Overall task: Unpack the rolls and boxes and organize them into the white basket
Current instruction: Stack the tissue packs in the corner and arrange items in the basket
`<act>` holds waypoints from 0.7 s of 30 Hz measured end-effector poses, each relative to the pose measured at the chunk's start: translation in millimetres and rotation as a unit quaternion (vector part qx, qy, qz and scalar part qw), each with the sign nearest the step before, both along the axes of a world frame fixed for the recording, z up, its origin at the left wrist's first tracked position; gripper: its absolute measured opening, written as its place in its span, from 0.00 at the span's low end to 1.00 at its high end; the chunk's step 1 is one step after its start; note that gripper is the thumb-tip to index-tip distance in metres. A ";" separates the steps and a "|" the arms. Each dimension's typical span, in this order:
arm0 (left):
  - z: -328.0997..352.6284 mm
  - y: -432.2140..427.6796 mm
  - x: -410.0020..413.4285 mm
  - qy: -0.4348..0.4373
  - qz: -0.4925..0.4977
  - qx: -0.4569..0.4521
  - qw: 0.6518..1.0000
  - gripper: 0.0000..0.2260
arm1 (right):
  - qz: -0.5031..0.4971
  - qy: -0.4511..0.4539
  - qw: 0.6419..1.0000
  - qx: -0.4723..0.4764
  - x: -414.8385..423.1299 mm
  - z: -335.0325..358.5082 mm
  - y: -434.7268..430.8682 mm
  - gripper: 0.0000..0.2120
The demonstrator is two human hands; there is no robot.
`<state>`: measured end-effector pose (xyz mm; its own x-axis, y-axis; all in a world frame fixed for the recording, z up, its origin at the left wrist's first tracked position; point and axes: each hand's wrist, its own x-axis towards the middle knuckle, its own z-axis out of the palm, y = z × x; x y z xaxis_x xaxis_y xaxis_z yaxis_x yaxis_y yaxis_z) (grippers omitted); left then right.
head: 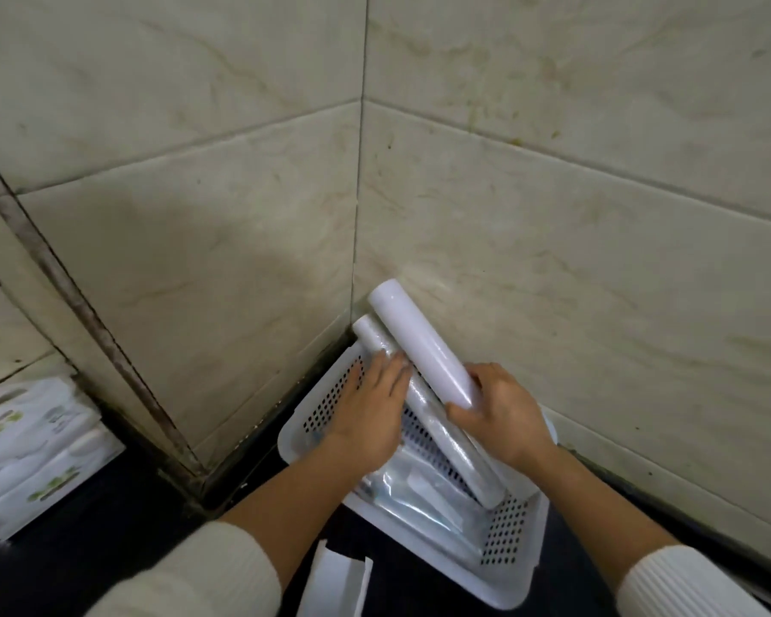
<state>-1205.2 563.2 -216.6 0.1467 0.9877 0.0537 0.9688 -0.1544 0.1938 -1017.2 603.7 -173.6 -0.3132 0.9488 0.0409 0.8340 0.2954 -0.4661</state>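
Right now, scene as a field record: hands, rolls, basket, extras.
setting: dark counter in a tiled wall corner
basket: white basket, perforated, pushed into the corner
right hand: right hand grips the white roll at its near end, far end raised toward the wall
left hand: left hand lies flat on the clear roll
clear roll: lying slanted in the basket, far end over the rim
basket contents: plastic-wrapped packs at the bottom
outside basket: printed packages at left, open white box in front

White basket (pixel 515 590) dotted with dark perforations, plain white roll (pixel 419 345), cream ribbed sleeves (pixel 223 572) — beige veined wall tiles (pixel 553 193), black worktop (pixel 108 527).
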 end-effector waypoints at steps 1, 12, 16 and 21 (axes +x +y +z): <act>-1.6 10.7 -0.6 0.017 -0.016 -0.002 1.000 0.31 | 0.005 -0.001 1.000 0.004 -0.8 0.3 1.4 0.26; -12.0 27.0 -30.1 0.086 -0.062 0.113 0.988 0.26 | 0.042 -0.015 0.999 0.010 -4.7 -14.2 20.8 0.25; -8.7 18.4 -38.7 0.075 -0.084 0.152 0.982 0.26 | 0.047 -0.071 0.996 -0.015 -14.7 -25.0 21.1 0.25; -3.8 15.5 -42.1 0.112 -0.102 0.181 0.972 0.19 | 0.049 -0.097 0.994 -0.028 -23.4 -34.4 25.3 0.23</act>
<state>-1247.3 578.7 -220.4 0.3856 0.8589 0.3372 0.9225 -0.3667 -0.1207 -1040.6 629.0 -207.9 -0.4007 0.9125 -0.0820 0.8782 0.3571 -0.3182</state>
